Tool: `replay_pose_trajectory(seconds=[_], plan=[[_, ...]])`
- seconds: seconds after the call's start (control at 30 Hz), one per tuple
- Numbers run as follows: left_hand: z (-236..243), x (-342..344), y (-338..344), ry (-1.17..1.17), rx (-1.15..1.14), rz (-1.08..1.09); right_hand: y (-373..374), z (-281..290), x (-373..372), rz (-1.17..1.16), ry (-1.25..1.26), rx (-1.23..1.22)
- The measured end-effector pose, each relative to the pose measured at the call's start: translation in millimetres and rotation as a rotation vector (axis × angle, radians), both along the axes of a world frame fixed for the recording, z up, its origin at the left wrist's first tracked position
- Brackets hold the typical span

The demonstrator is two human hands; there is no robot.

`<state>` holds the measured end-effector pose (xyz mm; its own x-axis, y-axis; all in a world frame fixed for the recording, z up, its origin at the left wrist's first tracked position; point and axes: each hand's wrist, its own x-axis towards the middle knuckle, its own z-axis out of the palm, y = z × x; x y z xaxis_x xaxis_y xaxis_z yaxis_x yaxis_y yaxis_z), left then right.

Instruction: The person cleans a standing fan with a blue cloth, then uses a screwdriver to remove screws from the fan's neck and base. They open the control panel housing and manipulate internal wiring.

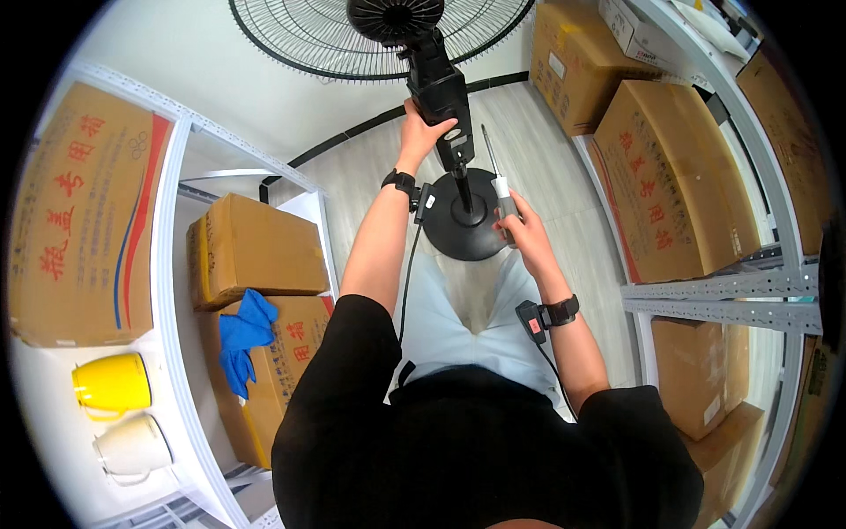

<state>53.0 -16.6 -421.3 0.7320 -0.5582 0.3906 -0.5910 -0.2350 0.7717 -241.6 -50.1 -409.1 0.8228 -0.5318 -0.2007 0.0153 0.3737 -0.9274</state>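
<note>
Head view, I'm noting: one black fan (438,81), long axis running five to eleven o'clock; left hand (425,137), the nearer, grasping its neck (451,104). One screwdriver (501,187), right hand (529,234) clenching its handle, tip pointing between eleven and twelve, neck lying at eleven from those fingers.

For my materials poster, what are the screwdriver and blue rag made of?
Screwdriver: its slim, shiny shaft looks like metal; the thicker white and grey handle is probably smooth plastic, maybe rubbery. Blue rag: matte, likely fabric, crumpled into soft folds; fibre unclear.
</note>
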Motion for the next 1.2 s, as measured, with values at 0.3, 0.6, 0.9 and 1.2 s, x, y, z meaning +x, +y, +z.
replay_pose_trajectory(seconds=[0.3,0.6,0.9,1.2], plan=[[4,-30,3,0.016,0.030,0.045,-2,28,-14,-0.079,-0.090,-0.326],[56,-7,-7,0.114,-0.010,0.081,-30,87,3,-0.151,-0.051,-0.793],[85,-5,-1,0.009,-0.040,-0.007,-20,95,39,-0.140,0.046,-0.922],[91,-22,5,0.021,-0.031,0.003,-9,89,47,-0.195,0.041,-0.829]])
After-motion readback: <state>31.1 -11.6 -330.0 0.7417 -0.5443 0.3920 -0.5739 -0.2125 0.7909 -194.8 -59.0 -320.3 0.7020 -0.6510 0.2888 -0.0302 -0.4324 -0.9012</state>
